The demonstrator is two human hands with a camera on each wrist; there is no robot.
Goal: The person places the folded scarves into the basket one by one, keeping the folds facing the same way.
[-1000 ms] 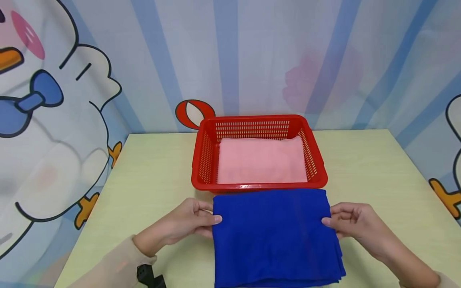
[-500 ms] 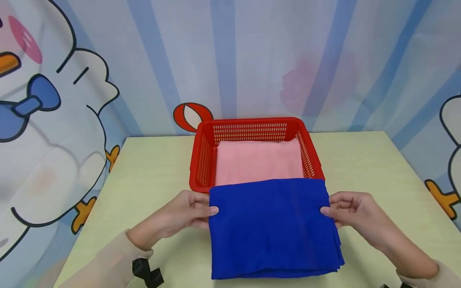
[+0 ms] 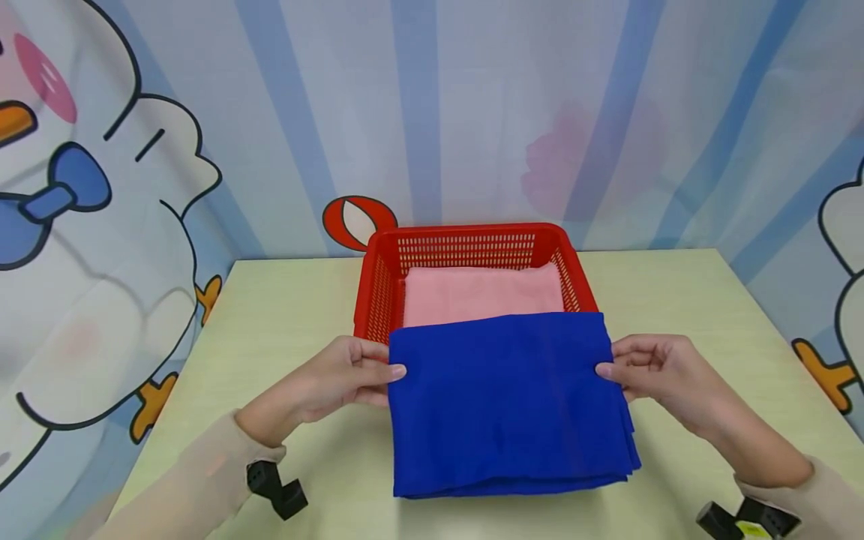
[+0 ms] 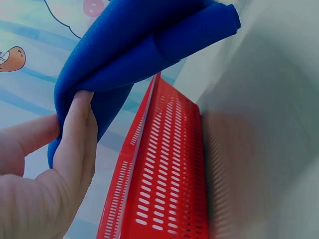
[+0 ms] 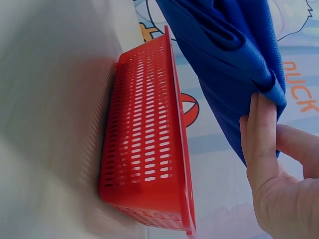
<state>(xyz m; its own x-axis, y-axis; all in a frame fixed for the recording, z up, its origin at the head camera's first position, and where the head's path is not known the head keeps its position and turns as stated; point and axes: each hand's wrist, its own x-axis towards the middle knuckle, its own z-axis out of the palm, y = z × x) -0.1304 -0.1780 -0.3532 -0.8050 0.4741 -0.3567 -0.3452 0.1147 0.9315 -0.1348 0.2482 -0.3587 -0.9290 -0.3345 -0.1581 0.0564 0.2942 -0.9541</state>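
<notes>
A folded blue cloth (image 3: 502,405) is held up between both hands, its far edge overlapping the near side of the red basket in the head view. My left hand (image 3: 337,379) pinches its left edge, thumb on top and fingers underneath. On the opposite edge my right hand (image 3: 664,379) pinches it the same way. Both wrist views show the blue cloth (image 4: 124,50) raised above the table, its layers drooping between the hands. Inside the red plastic basket (image 3: 472,231) lies a folded pink cloth (image 3: 482,291), its near part hidden behind the blue one.
The basket stands at the back middle of a pale wooden table (image 3: 290,300). Behind and beside the table hangs a printed curtain (image 3: 472,112) with cartoon ducks and blue stripes. A small black device (image 3: 277,487) is strapped to each wrist.
Both hands have lifted the blue cloth and carried it forward, so it now covers the basket's near rim and part of the pink cloth in the head view. The basket stays put.
</notes>
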